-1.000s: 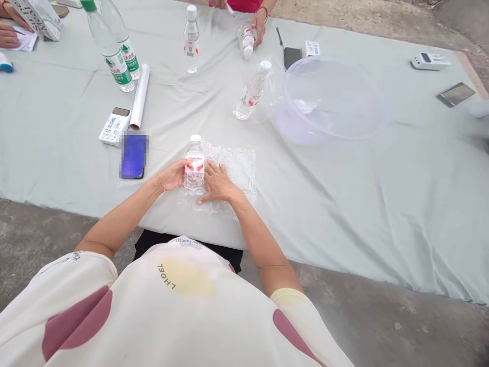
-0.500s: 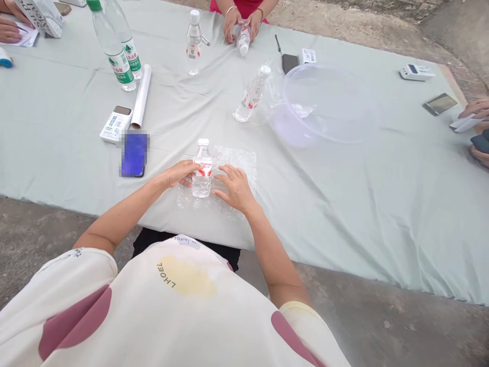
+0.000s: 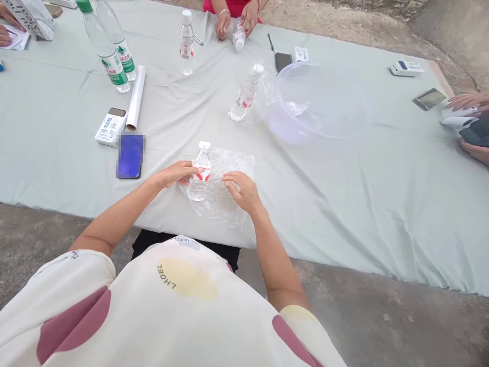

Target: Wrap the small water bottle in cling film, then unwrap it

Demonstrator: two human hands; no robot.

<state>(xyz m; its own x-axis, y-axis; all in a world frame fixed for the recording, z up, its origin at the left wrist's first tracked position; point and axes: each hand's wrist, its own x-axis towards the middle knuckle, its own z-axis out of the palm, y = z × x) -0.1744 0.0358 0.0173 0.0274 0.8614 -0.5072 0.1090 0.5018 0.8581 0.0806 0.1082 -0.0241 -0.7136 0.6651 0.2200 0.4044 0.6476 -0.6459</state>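
A small clear water bottle (image 3: pixel 200 173) with a white cap and a red-and-white label leans a little to the right over a crinkled sheet of clear plastic wrap (image 3: pixel 233 168) on the pale green tablecloth (image 3: pixel 344 193). My left hand (image 3: pixel 173 173) is closed round the bottle's left side. My right hand (image 3: pixel 242 189) pinches the wrap's near right part and lifts it off the cloth beside the bottle.
A blue phone (image 3: pixel 130 155), a white device (image 3: pixel 110 126) and a roll of wrap (image 3: pixel 135 97) lie to the left. A big clear basin (image 3: pixel 321 99) and another small bottle (image 3: pixel 244 93) stand beyond. Green-labelled bottles (image 3: pixel 110 56) are far left. Other people's hands (image 3: pixel 235 23) work at the edges.
My right hand went from lying flat on the wrap to pinching and lifting it. The bottle tipped from upright to a slight lean. The person opposite now holds a bottle with both hands.
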